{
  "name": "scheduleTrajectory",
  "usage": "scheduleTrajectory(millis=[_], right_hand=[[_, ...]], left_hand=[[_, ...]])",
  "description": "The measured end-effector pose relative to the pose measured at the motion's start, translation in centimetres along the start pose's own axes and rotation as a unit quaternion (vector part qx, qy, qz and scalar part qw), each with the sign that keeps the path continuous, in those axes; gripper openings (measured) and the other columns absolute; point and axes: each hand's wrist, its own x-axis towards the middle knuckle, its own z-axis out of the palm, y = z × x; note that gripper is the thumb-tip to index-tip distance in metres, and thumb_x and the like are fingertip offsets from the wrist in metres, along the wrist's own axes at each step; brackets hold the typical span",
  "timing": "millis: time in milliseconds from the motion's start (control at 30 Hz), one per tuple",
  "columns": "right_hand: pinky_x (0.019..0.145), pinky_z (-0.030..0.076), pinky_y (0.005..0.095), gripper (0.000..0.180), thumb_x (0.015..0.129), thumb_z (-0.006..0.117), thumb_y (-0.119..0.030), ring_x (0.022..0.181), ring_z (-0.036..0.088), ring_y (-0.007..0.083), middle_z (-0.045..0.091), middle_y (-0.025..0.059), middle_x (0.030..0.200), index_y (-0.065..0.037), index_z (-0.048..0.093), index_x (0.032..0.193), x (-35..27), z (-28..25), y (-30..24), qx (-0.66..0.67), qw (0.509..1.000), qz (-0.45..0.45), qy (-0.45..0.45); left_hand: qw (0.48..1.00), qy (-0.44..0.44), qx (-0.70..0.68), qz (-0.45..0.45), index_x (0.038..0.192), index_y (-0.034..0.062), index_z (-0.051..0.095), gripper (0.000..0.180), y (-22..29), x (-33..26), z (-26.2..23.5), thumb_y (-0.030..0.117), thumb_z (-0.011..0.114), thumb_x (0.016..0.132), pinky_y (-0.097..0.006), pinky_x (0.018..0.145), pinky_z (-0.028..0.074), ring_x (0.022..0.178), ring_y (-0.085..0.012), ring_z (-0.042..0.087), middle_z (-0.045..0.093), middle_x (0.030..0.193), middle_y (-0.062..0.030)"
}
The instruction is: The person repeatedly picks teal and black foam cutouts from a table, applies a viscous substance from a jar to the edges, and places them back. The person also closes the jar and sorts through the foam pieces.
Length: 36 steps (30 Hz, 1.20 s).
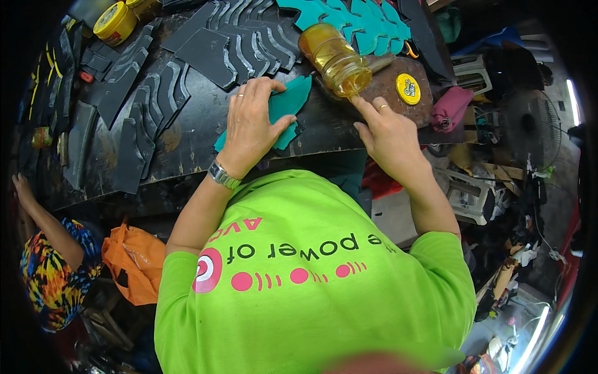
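Note:
My left hand (pixel 252 118) lies over a small stack of teal cut pieces (pixel 290 100) at the table's front edge, thumb and fingers bent over it, holding it down. A clear jar (pixel 327 53) of amber-yellow glue lies tipped on its side, its mouth toward me. At that mouth is the index finger of my right hand (pixel 389 128), stretched out and touching the glue there; this hand grips nothing. The jar's round yellow lid (pixel 408 89) sits to the right on a brown board (pixel 380 81).
Dark curved cut pieces (pixel 249 50) with pale edges cover much of the black table (pixel 205 124). More teal pieces (pixel 367 25) lie at the back. A yellow tub (pixel 115 23) stands far left, a maroon pouch (pixel 451 107) at right. Another person's arm (pixel 53 224) is at lower left.

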Motion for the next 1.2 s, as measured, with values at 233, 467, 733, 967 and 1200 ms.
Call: scheduleTrajectory(millis=[233,467,733,967,1200], right_hand=[[0.071,0.049,0.0246,0.049,0.091,0.066,0.004,0.081,0.060,0.0092,0.067,0.0032,0.097,-0.008,0.058,0.138,0.2,-6.9,-0.7,0.386,0.892,0.003,0.237],[0.084,0.048,0.0248,0.047,0.089,0.058,0.014,0.096,0.057,0.0101,0.055,0.0059,0.126,-0.003,0.063,0.133,3.6,-3.2,-3.5,0.520,0.807,-0.169,0.222],[0.080,0.048,0.0250,0.059,0.083,0.055,0.015,0.099,0.058,0.0136,0.052,0.0069,0.130,-0.014,0.068,0.133,5.4,0.8,-5.6,0.478,0.852,-0.109,0.182],[0.077,0.050,0.0247,0.060,0.083,0.055,0.015,0.095,0.059,0.0131,0.054,0.0067,0.127,-0.012,0.067,0.135,5.5,1.3,-5.9,0.469,0.859,-0.103,0.179],[0.082,0.053,0.0275,0.058,0.082,0.057,0.020,0.096,0.061,0.0144,0.054,0.0090,0.125,-0.009,0.068,0.131,4.7,2.3,-5.9,0.442,0.857,-0.127,0.231]], left_hand=[[0.974,0.032,-0.218,-0.045,0.113,0.0021,0.067,0.034,0.2,0.6,-0.9,0.010,0.080,0.083,-0.037,0.088,0.050,0.090,-0.0250,0.068,0.069,0.098,-0.0101],[0.875,-0.035,-0.460,-0.148,0.123,-0.0047,0.066,0.032,0.8,0.9,-4.1,0.012,0.071,0.097,-0.025,0.079,0.055,0.092,-0.0075,0.065,0.070,0.106,-0.0042],[0.824,-0.059,-0.546,-0.136,0.130,-0.0038,0.064,0.036,2.0,-0.1,-4.5,0.012,0.069,0.098,-0.024,0.083,0.056,0.097,-0.0085,0.065,0.071,0.114,-0.0054],[0.837,-0.048,-0.532,-0.119,0.133,-0.0028,0.062,0.038,1.8,-0.2,-4.5,0.012,0.069,0.098,-0.025,0.085,0.055,0.099,-0.0091,0.065,0.070,0.116,-0.0059],[0.782,-0.077,-0.593,-0.176,0.134,-0.0024,0.062,0.038,2.1,-0.2,-5.0,0.016,0.066,0.101,-0.024,0.081,0.057,0.096,-0.0081,0.066,0.071,0.114,-0.0052]])
